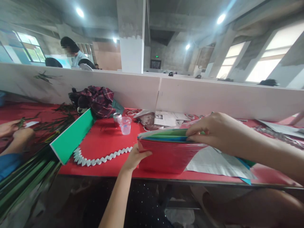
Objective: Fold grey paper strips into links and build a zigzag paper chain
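Note:
A stack of coloured paper sheets (166, 152), red underneath with green and blue layers on top, is lifted off the red table (106, 142) near its front edge. My left hand (135, 157) grips the stack's lower left corner. My right hand (211, 131) pinches the upper sheets at the stack's right side, fingers spread into the layers. A white folded paper chain (99, 158) lies on the table just left of my left hand.
A green board (71, 136) leans at the left, with green stems beside it. A clear plastic cup (125, 125) and a can (117, 117) stand mid-table, a plaid cloth bag (97, 99) behind. Another person's hands (14, 131) work at far left. White partition (190, 95) runs across the back.

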Available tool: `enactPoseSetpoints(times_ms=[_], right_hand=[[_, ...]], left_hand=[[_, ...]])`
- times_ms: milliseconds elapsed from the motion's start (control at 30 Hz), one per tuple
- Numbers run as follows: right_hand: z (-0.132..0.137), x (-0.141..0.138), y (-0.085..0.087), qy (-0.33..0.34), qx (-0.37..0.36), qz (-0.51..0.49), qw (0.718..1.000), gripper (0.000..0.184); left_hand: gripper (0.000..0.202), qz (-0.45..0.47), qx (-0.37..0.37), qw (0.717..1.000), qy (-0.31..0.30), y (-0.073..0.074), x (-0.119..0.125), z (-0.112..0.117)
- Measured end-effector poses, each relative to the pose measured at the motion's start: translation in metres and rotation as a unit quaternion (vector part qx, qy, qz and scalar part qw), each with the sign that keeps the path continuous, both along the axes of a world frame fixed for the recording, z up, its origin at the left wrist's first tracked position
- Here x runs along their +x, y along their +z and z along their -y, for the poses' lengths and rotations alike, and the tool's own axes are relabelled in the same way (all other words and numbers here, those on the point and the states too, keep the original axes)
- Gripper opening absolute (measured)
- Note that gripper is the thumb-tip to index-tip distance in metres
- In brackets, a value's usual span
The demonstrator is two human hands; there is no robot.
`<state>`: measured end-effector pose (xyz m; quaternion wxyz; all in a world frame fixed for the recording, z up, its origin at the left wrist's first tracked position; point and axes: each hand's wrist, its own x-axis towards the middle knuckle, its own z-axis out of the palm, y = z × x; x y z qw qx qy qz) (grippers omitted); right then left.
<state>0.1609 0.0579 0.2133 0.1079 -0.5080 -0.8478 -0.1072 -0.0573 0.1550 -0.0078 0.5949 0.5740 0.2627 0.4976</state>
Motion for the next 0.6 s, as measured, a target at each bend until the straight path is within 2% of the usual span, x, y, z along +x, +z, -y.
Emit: enactPoseSetpoints(times_ms=[233,400,600], right_hand=[[-0.015,0.000,0.011,-0.008,-0.078,-0.052,0.996,0.021],[-0.030,0.004,0.017,-0.038,-0.173,-0.127,0.976,0.026],[-0.042,0.012,0.022,-0.056,-0.201,-0.189,0.959,0.032]], left_hand=[[0.032,-0.025,-0.009,1.000,-0.008,0.004,-0.002,0.001],[0.029,-0.042,-0.010,0.999,0.017,0.004,-0.001,-0.001],[0.036,-0.014,-0.011,1.000,-0.016,0.009,0.001,0.002]])
